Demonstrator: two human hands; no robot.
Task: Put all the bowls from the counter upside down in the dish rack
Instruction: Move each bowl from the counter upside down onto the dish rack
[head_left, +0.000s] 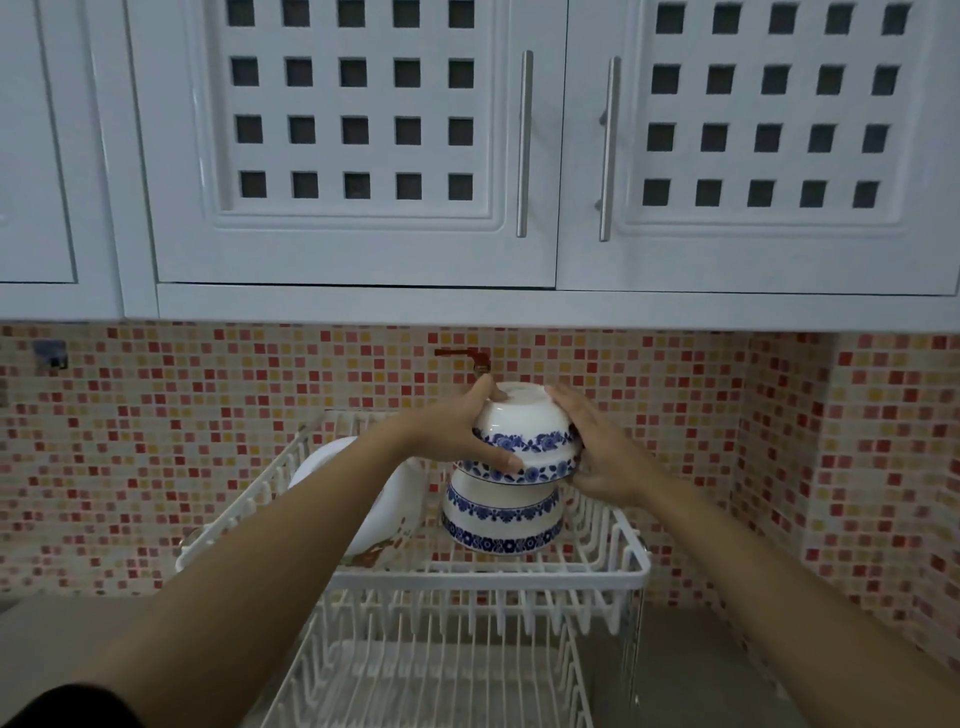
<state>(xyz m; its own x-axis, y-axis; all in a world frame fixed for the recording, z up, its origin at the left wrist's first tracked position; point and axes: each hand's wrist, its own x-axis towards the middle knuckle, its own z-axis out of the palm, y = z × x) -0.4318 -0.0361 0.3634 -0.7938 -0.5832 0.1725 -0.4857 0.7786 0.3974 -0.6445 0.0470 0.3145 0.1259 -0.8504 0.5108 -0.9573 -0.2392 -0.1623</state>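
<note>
A white bowl with blue flower bands (524, 434) is held upside down between both my hands, over the upper tier of the white wire dish rack (488, 571). My left hand (457, 434) grips its left side, my right hand (597, 447) its right side. Its rim rests on or just above a second upside-down bowl of the same pattern (501, 517), which stands on the upper tier. Whether the two bowls touch is hard to tell.
A white plate (384, 499) leans in the rack's upper tier, partly behind my left forearm. The lower tier (436, 670) juts toward me. White wall cabinets (363, 156) hang close overhead. A red tap (467, 358) sticks out of the mosaic tile wall.
</note>
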